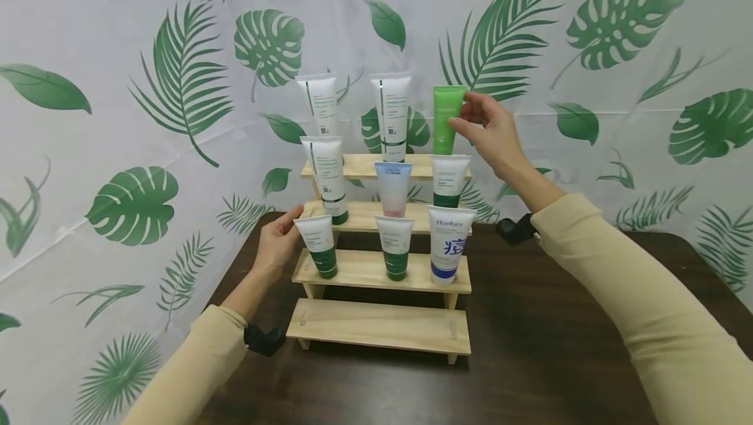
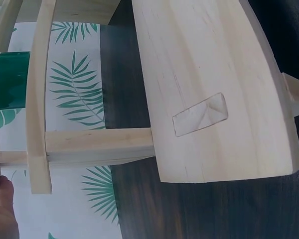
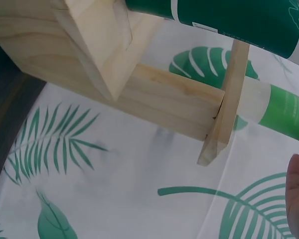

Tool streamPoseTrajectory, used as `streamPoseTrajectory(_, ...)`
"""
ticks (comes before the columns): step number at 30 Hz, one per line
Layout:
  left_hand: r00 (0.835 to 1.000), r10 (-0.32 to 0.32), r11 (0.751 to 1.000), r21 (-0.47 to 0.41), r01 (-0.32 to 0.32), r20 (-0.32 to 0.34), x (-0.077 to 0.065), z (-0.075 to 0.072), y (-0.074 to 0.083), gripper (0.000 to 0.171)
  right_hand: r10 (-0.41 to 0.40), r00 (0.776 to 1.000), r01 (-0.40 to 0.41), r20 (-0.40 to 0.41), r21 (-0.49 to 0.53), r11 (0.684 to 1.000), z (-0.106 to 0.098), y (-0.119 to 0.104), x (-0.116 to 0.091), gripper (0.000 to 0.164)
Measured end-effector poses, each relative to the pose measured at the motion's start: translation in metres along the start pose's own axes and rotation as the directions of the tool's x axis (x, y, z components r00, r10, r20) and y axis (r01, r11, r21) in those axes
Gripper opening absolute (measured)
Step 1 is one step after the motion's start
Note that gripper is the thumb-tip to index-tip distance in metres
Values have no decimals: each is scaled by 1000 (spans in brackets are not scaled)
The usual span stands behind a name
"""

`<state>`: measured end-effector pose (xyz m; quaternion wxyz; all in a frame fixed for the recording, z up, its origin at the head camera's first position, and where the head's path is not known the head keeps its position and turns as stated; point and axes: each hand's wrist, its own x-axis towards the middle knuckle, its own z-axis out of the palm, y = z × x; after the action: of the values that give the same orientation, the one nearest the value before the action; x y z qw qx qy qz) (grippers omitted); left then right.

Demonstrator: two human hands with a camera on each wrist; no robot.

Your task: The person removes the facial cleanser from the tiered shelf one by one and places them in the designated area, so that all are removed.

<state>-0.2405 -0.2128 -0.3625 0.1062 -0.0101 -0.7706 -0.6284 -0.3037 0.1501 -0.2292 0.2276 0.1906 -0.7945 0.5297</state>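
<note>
A wooden tiered display stand [image 1: 376, 323] holds several cosmetic tubes. My right hand [image 1: 489, 129] pinches a bright green tube [image 1: 445, 118] by its right side, at the right end of the top tier. In the right wrist view, the green tube [image 3: 286, 109] has its pale cap against that tier's board, with part of the hand [image 3: 298, 196] at the right edge. My left hand [image 1: 276, 242] grips the left end of the stand's second tier from the top. Only its fingertips [image 2: 4, 191] show in the left wrist view, against the wood.
Two white tubes [image 1: 393, 111] share the top tier. Below them stand a white tube [image 1: 326, 170], a blue-pink tube [image 1: 393, 186] and a white-green tube [image 1: 449, 180]. Lower are two white-green tubes [image 1: 395, 248] and a white-blue one [image 1: 448, 242]. A leaf-patterned cloth [image 1: 194, 118] hangs behind the dark table [image 1: 547, 320].
</note>
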Motion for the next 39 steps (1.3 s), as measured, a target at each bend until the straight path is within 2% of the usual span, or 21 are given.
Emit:
streamPoseTrajectory(5, 1000, 5, 1000, -2, -5, 2, 1, 1, 0, 45, -12, 1000, 12, 5, 1, 1000, 5, 2, 6, 46)
streamPoseTrajectory(13, 1000, 7, 1000, -4, -7, -8, 0, 2, -2, 43, -25, 1000, 25, 9, -12, 1000, 10, 3, 4, 37)
streamPoseTrajectory(24, 1000, 0, 1000, -23, 0, -1, 0, 2, -3, 44, -9, 1000, 9, -11, -26, 1000, 12, 2, 3, 35)
streamPoseTrajectory(32, 1000, 8, 1000, -8, -8, -11, 1, 5, -4, 43, 18, 996, -20, -82, -22, 1000, -1, 4, -5, 35)
streamPoseTrajectory(39, 1000, 11, 1000, 12, -11, -16, 1, 3, -4, 43, 62, 988, -56, -139, 49, 997, -23, 8, -17, 35)
